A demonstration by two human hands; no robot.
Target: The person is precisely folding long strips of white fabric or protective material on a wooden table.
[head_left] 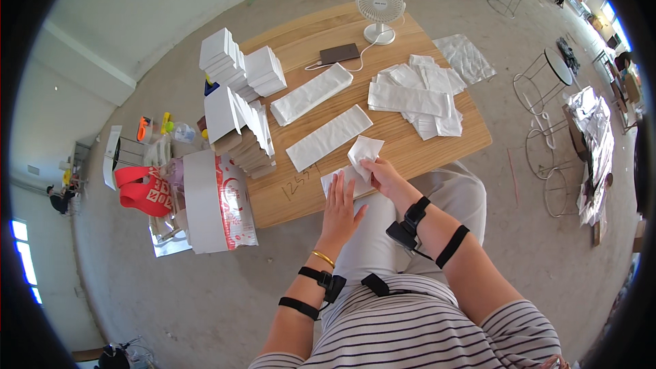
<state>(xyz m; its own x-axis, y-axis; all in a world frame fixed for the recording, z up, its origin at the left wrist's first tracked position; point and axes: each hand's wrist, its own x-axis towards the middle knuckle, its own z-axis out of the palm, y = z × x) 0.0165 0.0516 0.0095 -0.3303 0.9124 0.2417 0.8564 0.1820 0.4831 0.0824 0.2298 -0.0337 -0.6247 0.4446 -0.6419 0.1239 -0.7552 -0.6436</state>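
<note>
At the near edge of the wooden table, a thin white folded sheet lies partly on the tabletop, with its right end bent upward. My right hand pinches that raised end between closed fingers. Flat on the sheet's left part rests my left hand, fingers stretched out. Just beyond are two long white folded strips, set side by side at a slant. To their right, several similar strips form a loose, overlapping pile. I cannot tell whether the sheets are paper or cloth.
White box stacks stand along the table's left edge. A white fan and a dark power bank, joined by a cable, are at the back. Left of the table hangs a red bag; stools stand to the right.
</note>
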